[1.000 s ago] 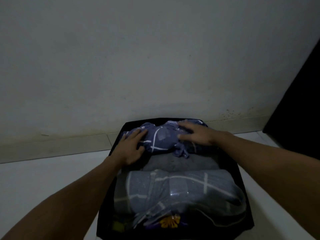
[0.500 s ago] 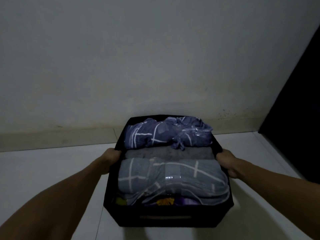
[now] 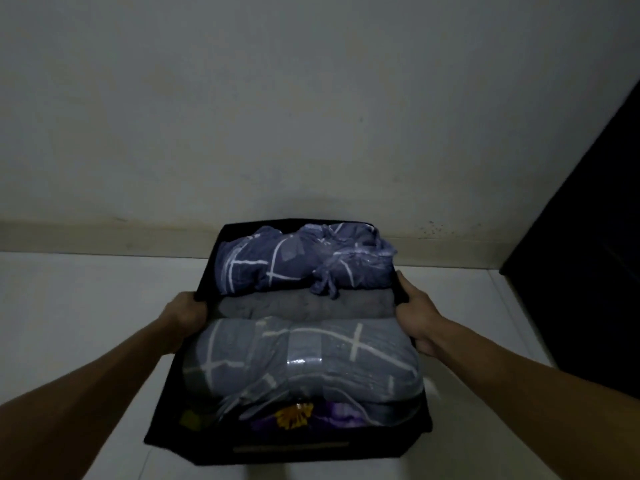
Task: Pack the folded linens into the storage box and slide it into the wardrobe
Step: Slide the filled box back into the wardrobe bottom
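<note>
Two hands (image 3: 183, 315) (image 3: 415, 320), one box (image 3: 291, 448), three bundles (image 3: 304, 261) (image 3: 304, 304) (image 3: 301, 358).

a pale tiled floor (image 3: 86, 306) runs up to a light wall with a low skirting strip. whether the black storage box (image 3: 291, 448) rests on the tiles or is held just above them cannot be told. at the right, a dark wardrobe (image 3: 588, 265) stands on the floor.
</note>
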